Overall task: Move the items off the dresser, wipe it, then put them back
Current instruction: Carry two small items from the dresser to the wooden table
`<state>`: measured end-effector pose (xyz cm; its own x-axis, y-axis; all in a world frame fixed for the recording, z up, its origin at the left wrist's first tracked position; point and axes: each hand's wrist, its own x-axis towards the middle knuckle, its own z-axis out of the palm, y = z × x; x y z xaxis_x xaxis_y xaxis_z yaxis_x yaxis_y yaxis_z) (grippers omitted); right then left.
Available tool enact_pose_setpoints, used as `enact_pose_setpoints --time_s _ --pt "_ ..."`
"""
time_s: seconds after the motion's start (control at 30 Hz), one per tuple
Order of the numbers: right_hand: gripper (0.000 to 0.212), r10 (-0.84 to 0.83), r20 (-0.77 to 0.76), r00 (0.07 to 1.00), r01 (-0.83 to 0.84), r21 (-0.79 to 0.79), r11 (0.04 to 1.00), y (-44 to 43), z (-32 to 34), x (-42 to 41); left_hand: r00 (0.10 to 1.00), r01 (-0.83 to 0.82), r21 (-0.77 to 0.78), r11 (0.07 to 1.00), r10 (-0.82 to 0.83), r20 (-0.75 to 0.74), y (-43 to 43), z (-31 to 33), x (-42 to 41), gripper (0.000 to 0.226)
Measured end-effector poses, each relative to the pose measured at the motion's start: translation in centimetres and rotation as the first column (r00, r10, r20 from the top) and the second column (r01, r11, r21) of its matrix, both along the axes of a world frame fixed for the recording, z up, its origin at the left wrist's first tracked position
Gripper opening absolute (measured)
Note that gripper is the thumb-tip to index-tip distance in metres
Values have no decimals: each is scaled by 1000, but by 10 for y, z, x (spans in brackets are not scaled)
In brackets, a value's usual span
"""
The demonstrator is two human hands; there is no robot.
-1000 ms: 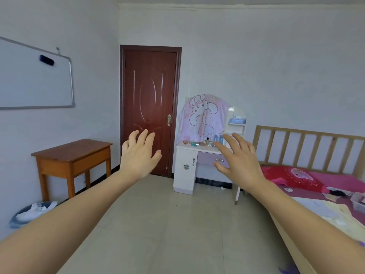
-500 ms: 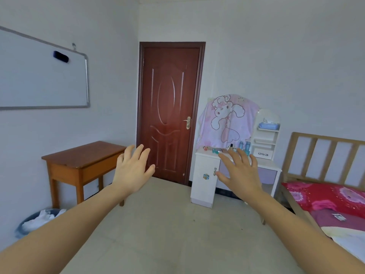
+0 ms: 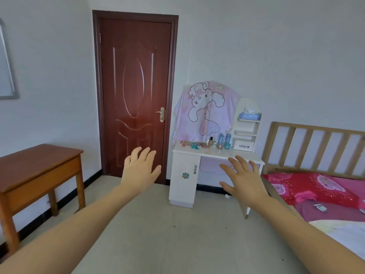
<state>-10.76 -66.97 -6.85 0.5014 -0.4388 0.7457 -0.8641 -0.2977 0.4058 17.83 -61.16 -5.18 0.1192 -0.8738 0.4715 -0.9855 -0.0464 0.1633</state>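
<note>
A small white dresser (image 3: 184, 186) with a lilac drawer stands against the far wall, right of the door. Its top carries several small items: blue bottles (image 3: 227, 141), little jars and a teal piece (image 3: 195, 145). A pink cartoon cloth (image 3: 205, 111) hangs over its mirror, and a blue tissue pack (image 3: 249, 115) sits on its side shelf. My left hand (image 3: 140, 171) and my right hand (image 3: 244, 177) are stretched out in front of me with spread fingers, holding nothing, well short of the dresser.
A dark red door (image 3: 135, 91) is shut, left of the dresser. A brown wooden table (image 3: 37, 169) stands by the left wall. A bed (image 3: 320, 190) with a slatted headboard and red bedding fills the right. Tiled floor lies between me and the dresser.
The view has turned right and come nearer, so the dresser and door look larger and more central. Both hands stay raised and spread, holding nothing.
</note>
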Motion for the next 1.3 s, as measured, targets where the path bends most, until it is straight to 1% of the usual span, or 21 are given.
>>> enact_pose_setpoints --time_s 0.1,0.23,0.33,0.37,0.47,0.53,0.57,0.63,0.67,0.73,0.83,0.9,0.97,1.03,1.1,1.2,1.23,1.3 --pt "59 -13 -24 1000 12 -9 1000 -63 -5 -11 999 31 -5 1000 -31 36 -66 -2 -15 60" --pt "58 -11 -26 1000 12 25 1000 -147 -3 -17 996 52 -21 998 -50 80 -146 12 -27 55" --pt "47 46 30 998 -48 46 998 -209 -2 -10 999 44 -45 998 -44 10 -198 16 -26 53" --pt "45 60 47 997 -63 75 995 -226 -2 -4 999 42 -39 998 -42 -5 -213 14 -23 53" --pt "46 125 29 992 -127 81 989 -275 -20 17 1000 -3 -1 1000 3 6 -258 -8 -7 52" --pt "49 148 61 987 -154 107 982 -309 -33 31 999 -30 26 999 32 -44 -291 -21 5 51" --pt "47 152 73 986 -160 128 979 -324 -38 38 998 -32 34 999 34 -60 -308 -26 12 51" --pt "38 158 33 987 -161 124 979 -356 -51 51 998 -16 45 999 19 -66 -340 -35 29 51" --pt "40 162 -9 987 -160 119 980 -374 -54 56 998 -8 51 999 11 -70 -355 -39 39 51" --pt "54 146 -57 988 -136 147 980 -413 -52 63 998 -11 64 998 14 -61 -388 -44 60 51" --pt "58 111 9 994 -110 169 979 -476 -34 75 998 -33 70 997 37 -57 -445 -42 91 51" --pt "57 72 82 994 -89 216 972 -511 -27 86 997 -23 54 998 27 -78 -485 -37 106 50" --pt "48 49 112 993 -72 208 975 -542 -33 97 992 -11 27 1000 14 -124 -525 -34 113 49" --pt "44 41 88 995 -59 217 974 -569 -47 103 990 2 41 999 3 -140 -561 -43 111 49" --pt "43 40 42 998 -50 254 966 -595 -63 103 995 24 79 997 -16 -95 -594 -60 107 50" --pt "44 17 28 999 -24 267 964 -644 -71 96 996 55 78 995 -49 -74 -645 -77 102 67" --pt "45 0 30 1000 -8 278 960 -662 -69 93 996 62 95 994 -55 -71 -663 -81 100 68" --pt "44 -32 43 999 18 293 956 -701 -65 88 997 69 113 991 -64 -43 -702 -88 96 64"
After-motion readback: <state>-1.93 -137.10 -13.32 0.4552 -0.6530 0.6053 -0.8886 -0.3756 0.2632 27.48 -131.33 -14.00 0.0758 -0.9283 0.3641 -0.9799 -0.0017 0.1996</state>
